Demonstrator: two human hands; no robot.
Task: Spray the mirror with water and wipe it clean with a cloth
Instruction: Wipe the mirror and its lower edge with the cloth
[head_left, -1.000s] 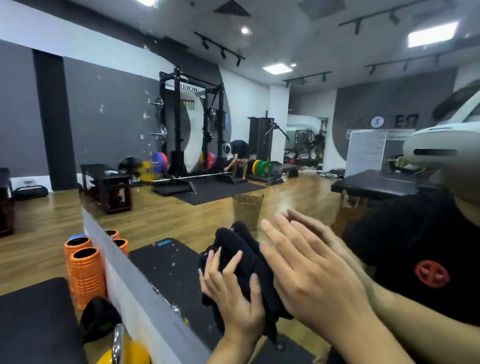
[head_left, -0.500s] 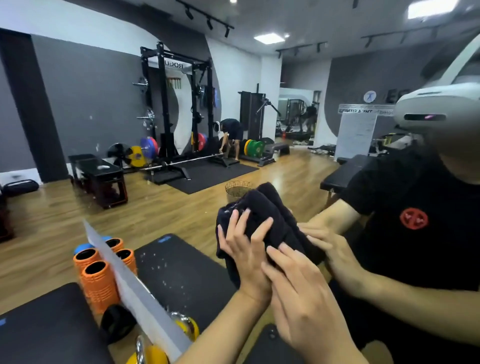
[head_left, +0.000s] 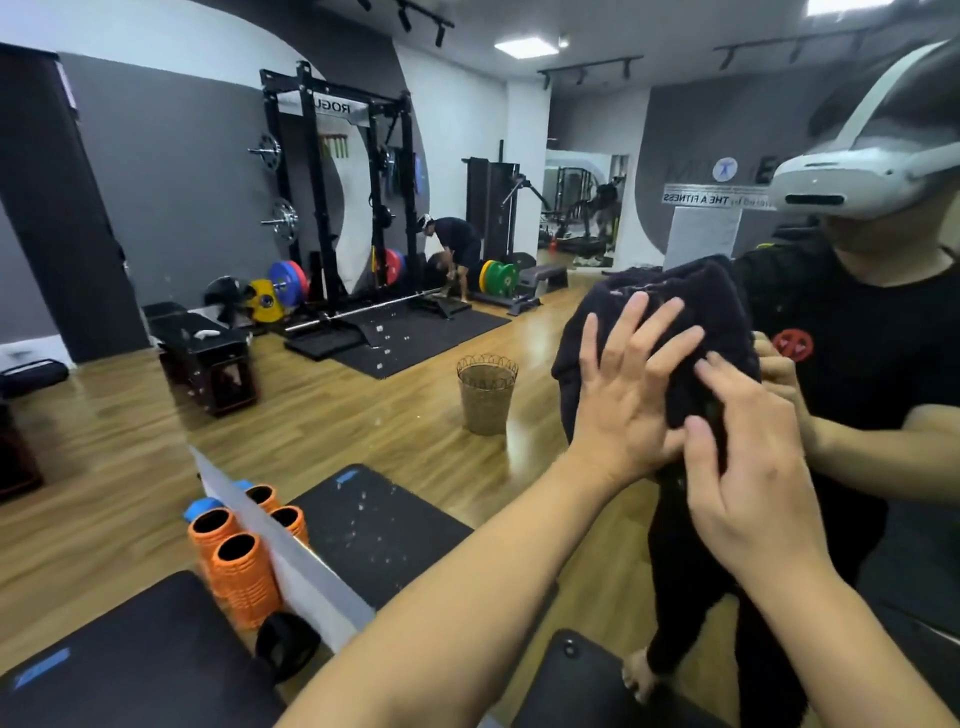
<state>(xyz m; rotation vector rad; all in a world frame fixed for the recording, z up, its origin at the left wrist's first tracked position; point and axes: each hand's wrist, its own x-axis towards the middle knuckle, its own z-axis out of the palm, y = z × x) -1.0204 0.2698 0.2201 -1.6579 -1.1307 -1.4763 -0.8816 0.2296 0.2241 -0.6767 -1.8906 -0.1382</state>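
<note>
Both your hands press a dark cloth (head_left: 670, 322) flat against the mirror (head_left: 363, 405), and neither one closes round it. Your left hand (head_left: 623, 395) lies on the near face of the bunched fabric with fingers spread wide and straight, reaching up and to the right. Your right hand (head_left: 748, 483) sits just right of it and slightly lower, its fingers laid over the cloth's lower right edge and touching the left hand at the thumb side. Spread fingers like these push on a broad patch of fabric, which suits wiping better than a pinch would.

You have the cloth high on the right part of the glass, over the reflection of your own black shirt. Small pale specks, likely droplets or dirt, show lower down over the reflected black mat (head_left: 379, 525), so that stretch probably remains to be wiped. At the near left, orange foam rollers (head_left: 236, 571) stand against the mirror's bottom edge, well apart from your hands. No spray bottle is in view.
</note>
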